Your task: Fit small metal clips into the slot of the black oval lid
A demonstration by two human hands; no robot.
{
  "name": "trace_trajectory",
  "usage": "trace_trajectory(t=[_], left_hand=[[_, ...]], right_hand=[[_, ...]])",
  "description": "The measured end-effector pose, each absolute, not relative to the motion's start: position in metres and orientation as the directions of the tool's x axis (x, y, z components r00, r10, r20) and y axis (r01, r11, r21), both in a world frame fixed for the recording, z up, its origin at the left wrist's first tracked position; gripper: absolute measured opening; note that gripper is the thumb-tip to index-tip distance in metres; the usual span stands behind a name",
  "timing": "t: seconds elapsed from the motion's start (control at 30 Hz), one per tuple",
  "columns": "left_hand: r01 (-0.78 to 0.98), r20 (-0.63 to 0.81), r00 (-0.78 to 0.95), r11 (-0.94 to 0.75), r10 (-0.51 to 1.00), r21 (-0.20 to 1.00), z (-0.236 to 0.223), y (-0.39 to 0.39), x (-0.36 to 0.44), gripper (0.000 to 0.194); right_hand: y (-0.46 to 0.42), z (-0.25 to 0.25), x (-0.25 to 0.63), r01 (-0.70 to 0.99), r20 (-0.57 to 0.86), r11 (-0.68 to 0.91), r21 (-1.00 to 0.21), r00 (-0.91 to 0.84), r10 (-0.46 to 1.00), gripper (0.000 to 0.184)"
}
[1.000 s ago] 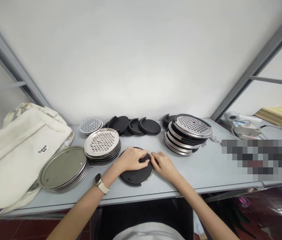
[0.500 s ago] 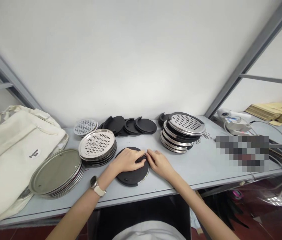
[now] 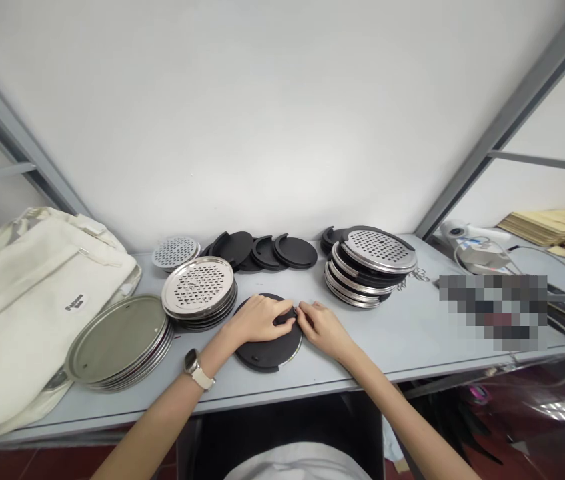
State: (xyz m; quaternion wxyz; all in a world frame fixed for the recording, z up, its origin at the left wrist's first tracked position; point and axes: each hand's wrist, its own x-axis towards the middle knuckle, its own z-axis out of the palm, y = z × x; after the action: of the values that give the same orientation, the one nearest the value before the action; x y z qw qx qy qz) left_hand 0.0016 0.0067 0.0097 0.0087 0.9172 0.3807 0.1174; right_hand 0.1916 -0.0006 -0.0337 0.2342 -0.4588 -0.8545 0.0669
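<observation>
A round black disc (image 3: 268, 348) with a metal rim lies flat on the grey shelf (image 3: 412, 333) in front of me. My left hand (image 3: 257, 319) rests on top of it, fingers curled toward its right edge. My right hand (image 3: 323, 327) meets it there, fingertips pinched at the same spot on the rim. Whatever small part the fingers press is hidden between them. A watch sits on my left wrist.
Left of the disc stand a stack of perforated metal discs (image 3: 199, 288) and a stack of plain metal lids (image 3: 118, 340). Black discs (image 3: 262, 252) lie at the back; a mixed stack (image 3: 369, 265) stands right. A cream bag (image 3: 27, 300) is far left, cables (image 3: 482, 257) far right.
Both hands stay pinched at the disc's right edge; only the camera view has shifted slightly.
</observation>
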Motion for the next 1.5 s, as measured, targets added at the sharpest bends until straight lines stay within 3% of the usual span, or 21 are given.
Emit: trace_trajectory(t=[0.77, 1.13, 1.5], left_hand=[[0.735, 0.22, 0.622, -0.657, 0.752, 0.168, 0.0059, 0.0104, 0.002, 0.014], [0.675, 0.239, 0.683, -0.722, 0.69, 0.155, 0.0068, 0.0067, 0.0016, 0.015], [0.734, 0.232, 0.611, -0.651, 0.757, 0.19, 0.0059, 0.0063, 0.0035, 0.018]], right_hand=[[-0.0035, -0.0344, 0.1908, 0.765, 0.359, 0.571, -0.298, -0.464, 0.81, 0.028], [-0.0011, -0.0345, 0.1912, 0.771, 0.341, 0.575, -0.273, -0.481, 0.807, 0.028], [-0.0012, -0.035, 0.1914, 0.787, 0.331, 0.545, -0.289, -0.452, 0.829, 0.027]])
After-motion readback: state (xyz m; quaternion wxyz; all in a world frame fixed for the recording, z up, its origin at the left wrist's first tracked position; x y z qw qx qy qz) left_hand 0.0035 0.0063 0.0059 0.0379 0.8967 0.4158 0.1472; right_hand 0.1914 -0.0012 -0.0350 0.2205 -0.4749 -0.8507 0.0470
